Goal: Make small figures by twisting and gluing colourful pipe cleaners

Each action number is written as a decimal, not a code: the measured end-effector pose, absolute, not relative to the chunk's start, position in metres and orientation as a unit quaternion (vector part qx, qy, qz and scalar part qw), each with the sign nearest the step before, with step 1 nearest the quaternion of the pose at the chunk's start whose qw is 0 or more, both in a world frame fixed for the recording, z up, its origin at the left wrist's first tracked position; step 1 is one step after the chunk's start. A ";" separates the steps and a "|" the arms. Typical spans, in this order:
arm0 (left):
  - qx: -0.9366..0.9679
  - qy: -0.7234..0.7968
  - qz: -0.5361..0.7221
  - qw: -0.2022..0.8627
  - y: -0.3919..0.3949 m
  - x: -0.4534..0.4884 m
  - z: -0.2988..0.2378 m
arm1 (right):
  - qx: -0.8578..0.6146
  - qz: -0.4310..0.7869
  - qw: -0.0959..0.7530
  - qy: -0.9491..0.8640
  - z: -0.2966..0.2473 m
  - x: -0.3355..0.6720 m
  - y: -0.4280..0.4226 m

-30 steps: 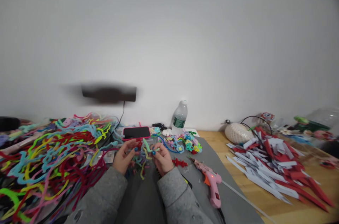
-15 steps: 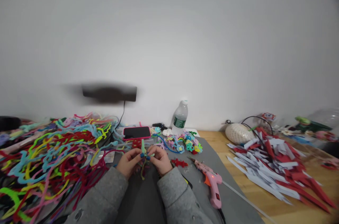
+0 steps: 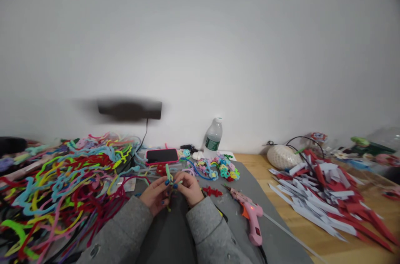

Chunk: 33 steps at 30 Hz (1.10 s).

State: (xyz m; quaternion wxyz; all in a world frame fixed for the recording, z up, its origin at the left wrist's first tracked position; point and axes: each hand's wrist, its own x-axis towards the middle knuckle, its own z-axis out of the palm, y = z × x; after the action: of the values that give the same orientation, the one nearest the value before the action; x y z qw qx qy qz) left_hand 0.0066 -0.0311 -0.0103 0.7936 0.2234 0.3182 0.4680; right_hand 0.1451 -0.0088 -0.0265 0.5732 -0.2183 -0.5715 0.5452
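Both hands meet near the middle of the gray mat (image 3: 237, 214). Left hand (image 3: 156, 194) and right hand (image 3: 188, 188) pinch a green fuzzy stick (image 3: 168, 171) that pokes up between them. A pink glue gun (image 3: 251, 217) lies to the right.

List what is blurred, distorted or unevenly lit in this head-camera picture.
Head view: the dark box on the wall is smeared sideways; light is soft and even, with hardly any shadows on the grey mat; the top right corner darkens; the wide lens bends the edges, softening the paper strips; the left hand and right hand, both pinching the green pipe cleaner, read fairly sharp.
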 end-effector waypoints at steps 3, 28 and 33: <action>0.255 0.319 0.454 0.792 -0.031 0.005 -0.009 | -0.230 0.541 0.578 -0.566 -0.029 0.146 -0.009; 0.626 0.412 0.452 0.484 -0.023 -0.006 -0.013 | -0.287 0.561 0.606 -0.486 -0.037 0.145 -0.006; 0.652 0.408 0.435 0.469 -0.024 -0.006 -0.012 | -0.283 0.566 0.593 -0.497 -0.034 0.145 -0.008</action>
State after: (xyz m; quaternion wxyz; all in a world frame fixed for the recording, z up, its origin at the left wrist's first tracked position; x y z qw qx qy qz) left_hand -0.0056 -0.0241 -0.0116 0.4689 0.6515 0.4084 0.4345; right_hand 0.1449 -0.0078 -0.0337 0.5934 -0.2833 -0.4968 0.5665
